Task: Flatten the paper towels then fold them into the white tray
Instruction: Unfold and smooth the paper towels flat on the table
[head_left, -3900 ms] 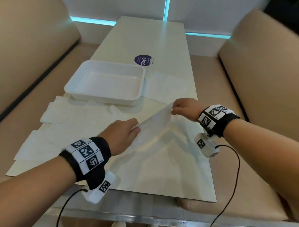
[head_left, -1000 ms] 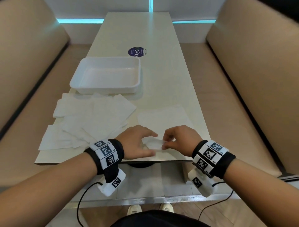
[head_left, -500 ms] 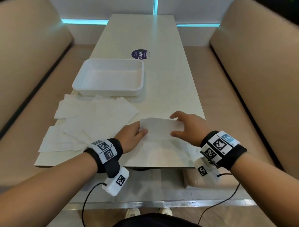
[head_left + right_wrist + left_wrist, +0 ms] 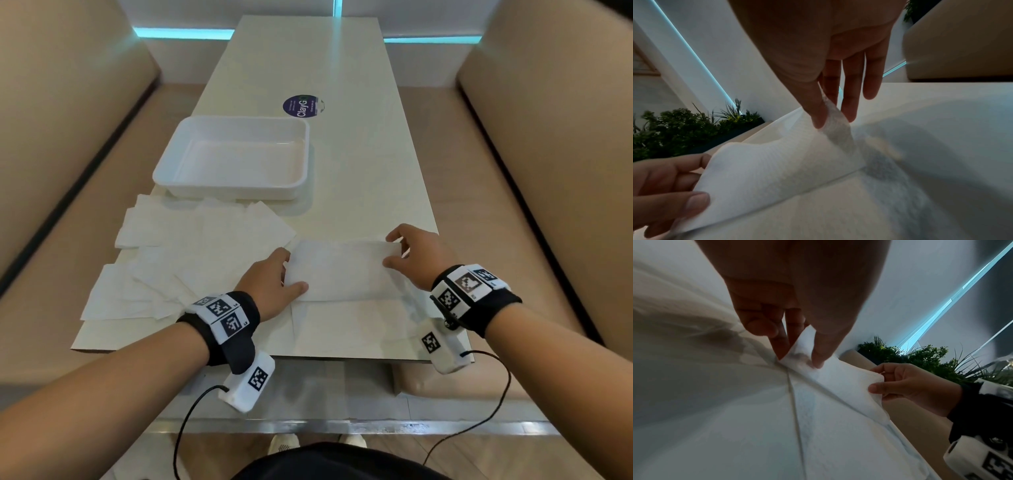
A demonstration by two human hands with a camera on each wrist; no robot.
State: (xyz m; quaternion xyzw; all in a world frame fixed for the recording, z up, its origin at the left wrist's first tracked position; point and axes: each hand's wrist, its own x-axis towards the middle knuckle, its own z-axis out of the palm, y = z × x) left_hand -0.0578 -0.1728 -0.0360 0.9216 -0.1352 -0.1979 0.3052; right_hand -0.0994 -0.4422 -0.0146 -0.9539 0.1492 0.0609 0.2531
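A white paper towel (image 4: 342, 270) lies near the table's front edge. Its far part is lifted as a flap, and its near part lies flat on the table (image 4: 363, 192). My left hand (image 4: 289, 272) pinches the flap's left end between thumb and fingers (image 4: 818, 358). My right hand (image 4: 394, 250) pinches the right end, with the thumb (image 4: 818, 118) on top of the towel (image 4: 777, 162). The white tray (image 4: 161, 171) stands empty behind and to the left. A loose pile of flat paper towels (image 4: 191, 253) covers the table's left front.
A round purple sticker (image 4: 301, 106) lies behind the tray. Beige benches (image 4: 548, 171) flank the table on both sides. Green plants (image 4: 920, 356) stand beyond the bench. Cables hang from both wrist cameras below the table edge.
A second ago both hands pinched the towel close together near the front edge. They have since spread to its two ends and carried the flap away from me.
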